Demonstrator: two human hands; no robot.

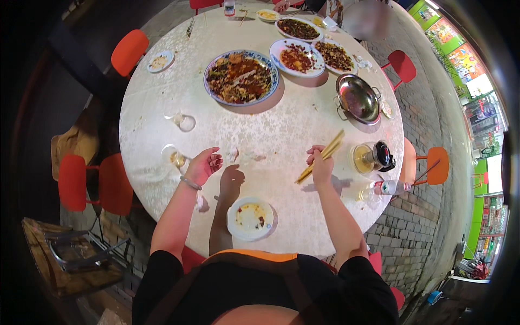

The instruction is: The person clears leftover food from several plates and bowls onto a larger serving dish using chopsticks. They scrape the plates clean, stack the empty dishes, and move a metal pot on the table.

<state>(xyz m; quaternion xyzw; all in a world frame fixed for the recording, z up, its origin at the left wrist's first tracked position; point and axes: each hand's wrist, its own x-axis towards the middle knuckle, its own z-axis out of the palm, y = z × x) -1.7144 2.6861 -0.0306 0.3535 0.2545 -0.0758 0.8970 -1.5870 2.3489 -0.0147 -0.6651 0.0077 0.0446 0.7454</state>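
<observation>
My right hand (pixel 323 166) grips a bundle of chopsticks (pixel 334 144) over the right half of a round table (pixel 170 89). With fingers apart and nothing in it, my left hand (pixel 205 165) hovers left of centre, a bangle on its wrist. Crumpled tissue (pixel 232 154) lies just right of that hand. A glass with yellowish liquid (pixel 177 158) is close by on its left. Nearest my body is a small white plate (pixel 251 219) with food scraps and oily sauce. To the right of my right hand stands a glass pitcher with a black lid (pixel 367 157).
A large blue-rimmed platter of leftovers (pixel 241 79), an oval dish (pixel 296 59) and a metal wok (pixel 357 99) occupy the far side. A plastic bottle (pixel 391 187) lies at the right edge. Another person's hand (pixel 281 5) shows at the far edge. Red chairs (pixel 115 185) surround the table.
</observation>
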